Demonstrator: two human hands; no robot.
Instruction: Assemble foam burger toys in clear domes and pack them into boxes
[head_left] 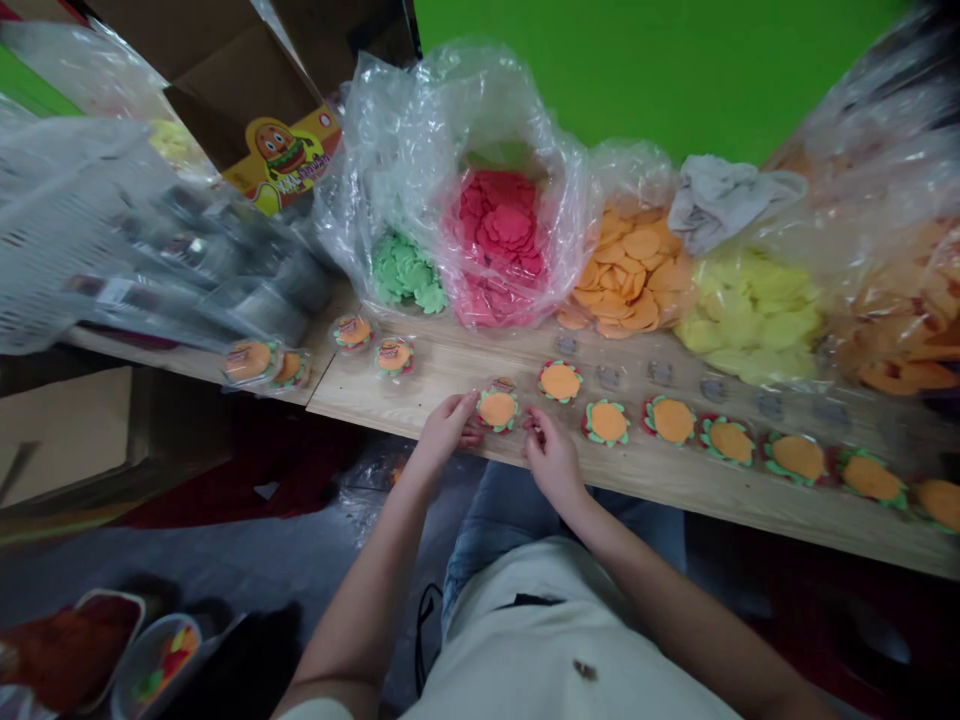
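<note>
My left hand (448, 427) and my right hand (549, 457) rest on the front edge of a wooden table (675, 480), one on each side of a small stacked felt burger (498, 408) with an orange top over green and red layers. Both hands have their fingers curled and pinching at the edges of this piece. A row of several similar felt burgers (673, 420) runs to the right along the table. Another felt burger (560, 381) lies just behind.
Clear plastic bags hold green felt pieces (406, 272), red felt pieces (501, 240), orange felt discs (628, 270) and yellow felt pieces (750, 315). Packaged burgers (255, 362) lie at left near a white basket (52, 250) and a cardboard box (247, 110). Small clear items (660, 372) line the table.
</note>
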